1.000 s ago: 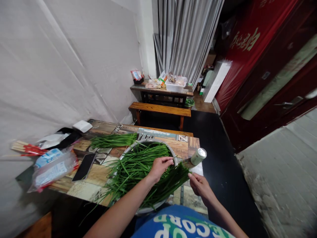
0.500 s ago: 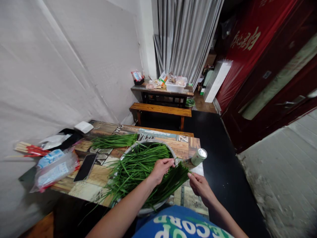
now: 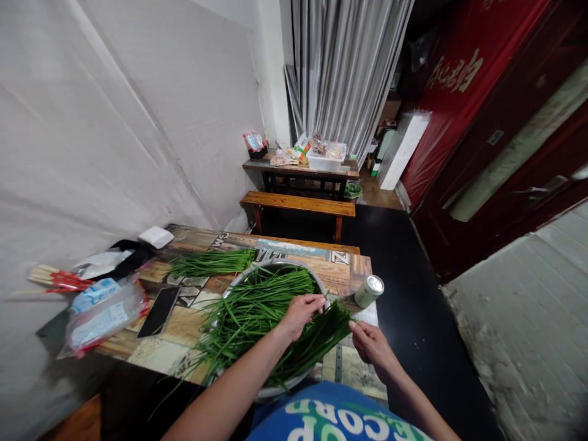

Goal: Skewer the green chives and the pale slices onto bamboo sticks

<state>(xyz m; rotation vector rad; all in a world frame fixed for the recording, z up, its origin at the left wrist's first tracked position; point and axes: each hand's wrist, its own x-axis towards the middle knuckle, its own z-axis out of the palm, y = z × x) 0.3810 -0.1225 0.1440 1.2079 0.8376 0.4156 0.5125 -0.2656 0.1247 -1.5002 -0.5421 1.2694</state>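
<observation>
Long green garlic chives (image 3: 257, 306) fill a round metal bowl (image 3: 233, 285), with many leaves hanging over its near and left sides. Above the bowl's right side, my left hand (image 3: 301, 313) is closed in a pinch, a thin bit of green showing at its fingertips. My right hand (image 3: 371, 344) pinches at the right-hand end of a darker bunch of chives (image 3: 321, 337) that lies across the bowl's right rim. How many stalks either hand grips is hidden by the fingers. A separate bundle of chives (image 3: 211, 262) rests behind the bowl on the left.
The patterned wooden table (image 3: 337, 278) carries a drink can (image 3: 369, 291) near its right edge. Left of the bowl lie a black phone (image 3: 158, 312), plastic packets (image 3: 101, 312) and chopsticks (image 3: 59, 277). A bench (image 3: 298, 203) and a second table with a white tub (image 3: 325, 162) stand beyond.
Both hands hold almost the same place and pinch. The bowl and chives show no clear movement; the view has shifted very slightly.
</observation>
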